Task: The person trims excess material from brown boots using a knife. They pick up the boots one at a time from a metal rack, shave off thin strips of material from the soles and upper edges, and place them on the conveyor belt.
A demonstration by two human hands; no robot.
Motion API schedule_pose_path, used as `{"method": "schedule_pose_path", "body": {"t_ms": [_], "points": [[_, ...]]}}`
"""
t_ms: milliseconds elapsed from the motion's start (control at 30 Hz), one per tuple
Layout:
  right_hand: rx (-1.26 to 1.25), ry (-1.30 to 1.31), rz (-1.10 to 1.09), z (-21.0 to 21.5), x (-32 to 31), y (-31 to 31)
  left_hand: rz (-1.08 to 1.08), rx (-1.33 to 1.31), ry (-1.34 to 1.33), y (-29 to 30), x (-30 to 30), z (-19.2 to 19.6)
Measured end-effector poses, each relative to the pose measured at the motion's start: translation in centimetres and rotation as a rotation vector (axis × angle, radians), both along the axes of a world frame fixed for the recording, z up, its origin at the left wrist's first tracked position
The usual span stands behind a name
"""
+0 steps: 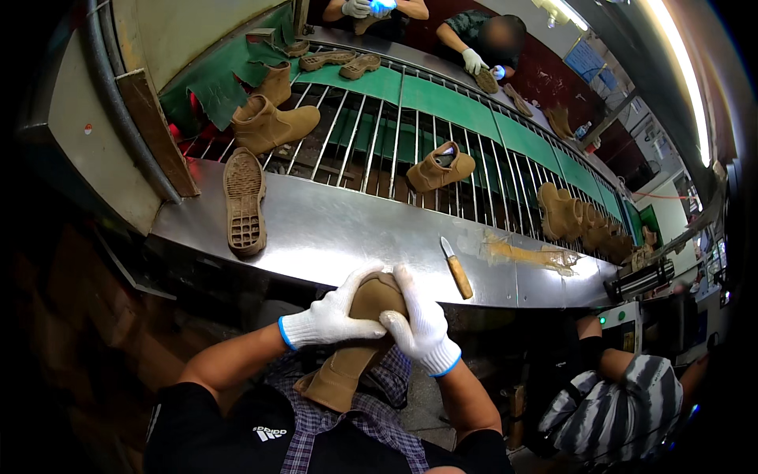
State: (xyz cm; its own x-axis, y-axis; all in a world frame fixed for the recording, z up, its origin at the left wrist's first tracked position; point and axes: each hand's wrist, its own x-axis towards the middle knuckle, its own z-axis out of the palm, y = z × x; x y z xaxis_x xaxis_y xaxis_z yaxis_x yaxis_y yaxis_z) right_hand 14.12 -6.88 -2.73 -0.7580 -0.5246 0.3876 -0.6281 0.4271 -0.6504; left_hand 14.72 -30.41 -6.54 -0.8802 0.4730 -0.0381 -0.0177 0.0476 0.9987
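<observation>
Left hand (335, 316) and right hand (422, 324) clasp tan boot (345, 371) between them; wide rightward swing could knock wood-handled knife (457, 274) off tabletop (355, 225).

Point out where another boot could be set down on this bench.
The steel ledge is bare between the tan outsole and the wooden-handled knife, beyond the held boot. The rack bars are free between the left-hand boots and the lone ankle boot mid-rack. Crowded: the right end, where a row of boots stands.
</observation>
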Motion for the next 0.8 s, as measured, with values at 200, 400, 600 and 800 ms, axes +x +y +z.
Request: {"method": "schedule_pose_path", "body": {"t_ms": [200,400,600,800], "points": [[-0.385,-0.322,0.001,-0.4,0.0,-0.1,0.04,-0.083,0.1,0.1,0.5,0.4],[-0.097,-0.357,0.104,1.0,-2.7,-0.2,0.061,-0.153,0.232,-0.5,1.3,0.4],[-0.141,-0.069,0.035,4.1,-1.1,0.2,0.132,-0.123,0.018,-4.8,1.5,-2.0],[-0.719,-0.059,-0.154,6.7,0.1,-1.1,0.096,0.481,-0.693,-9.6,2.5,-2.7]]}}
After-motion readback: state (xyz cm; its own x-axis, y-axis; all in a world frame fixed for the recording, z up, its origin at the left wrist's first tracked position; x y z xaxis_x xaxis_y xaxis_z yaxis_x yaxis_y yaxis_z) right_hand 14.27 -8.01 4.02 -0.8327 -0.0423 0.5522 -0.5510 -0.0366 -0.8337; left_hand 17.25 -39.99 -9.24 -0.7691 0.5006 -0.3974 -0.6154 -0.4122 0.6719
